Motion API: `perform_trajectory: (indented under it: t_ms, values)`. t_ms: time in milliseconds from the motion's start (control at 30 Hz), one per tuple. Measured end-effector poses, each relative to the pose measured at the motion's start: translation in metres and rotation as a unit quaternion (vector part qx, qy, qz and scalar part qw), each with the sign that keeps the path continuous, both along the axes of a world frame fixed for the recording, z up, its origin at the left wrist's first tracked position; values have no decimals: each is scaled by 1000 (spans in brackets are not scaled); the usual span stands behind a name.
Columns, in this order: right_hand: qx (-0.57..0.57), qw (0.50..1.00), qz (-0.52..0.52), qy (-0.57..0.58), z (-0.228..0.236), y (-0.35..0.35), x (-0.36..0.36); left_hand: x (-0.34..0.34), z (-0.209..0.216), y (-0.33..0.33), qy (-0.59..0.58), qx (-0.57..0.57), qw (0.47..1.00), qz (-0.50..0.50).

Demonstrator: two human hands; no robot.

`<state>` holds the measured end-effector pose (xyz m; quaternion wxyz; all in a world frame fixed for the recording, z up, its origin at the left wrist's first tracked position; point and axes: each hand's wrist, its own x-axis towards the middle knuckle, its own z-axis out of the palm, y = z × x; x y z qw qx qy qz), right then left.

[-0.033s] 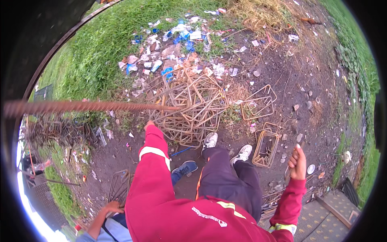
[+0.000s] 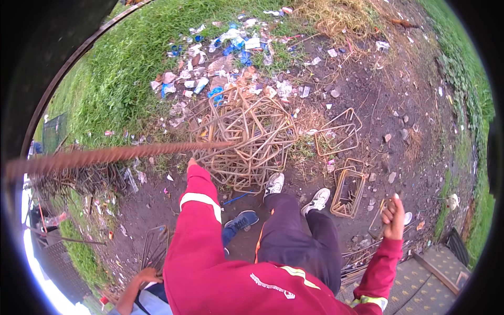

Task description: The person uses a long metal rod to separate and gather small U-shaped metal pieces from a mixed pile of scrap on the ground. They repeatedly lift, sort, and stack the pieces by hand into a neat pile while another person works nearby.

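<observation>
Brown metal loops (image 2: pixel 255 137) lie piled just beside the left hand (image 2: pixel 192 162), whose grip I cannot tell; the right hand (image 2: pixel 393 217) is clenched.

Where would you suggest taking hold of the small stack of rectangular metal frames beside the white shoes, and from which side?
I'd grip the stack by its right-hand long side, coming from the right. That side runs nearly straight, the open middle should leave room to curl around it, and the right hand is over that way; the left long side faces the nearer white shoe.
</observation>
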<state>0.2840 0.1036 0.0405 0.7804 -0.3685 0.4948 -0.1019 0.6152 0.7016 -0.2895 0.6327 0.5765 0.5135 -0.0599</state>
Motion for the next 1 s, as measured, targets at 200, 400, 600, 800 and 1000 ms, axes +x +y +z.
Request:
perform_trajectory:
  t_ms: [200, 400, 600, 800, 1000]
  values:
    - [-13, 989, -137, 54, -51, 2, -58, 44, -34, 13, -76, -128, 980, 132]
    - [19, 994, -93, 49, -32, 45, -26, 76, 62, 13, -122, -46, 980, 153]
    - [49, 998, -30, -21, 3, 61, 13, 70, 192, 10, -141, -22, 984, 107]
    - [94, 992, 15, -81, 45, 68, 34, 22, 287, -21, -218, -38, 956, 194]
    - [112, 977, 141, -118, 76, 62, 30, -48, 291, -22, -227, -49, 943, 237]
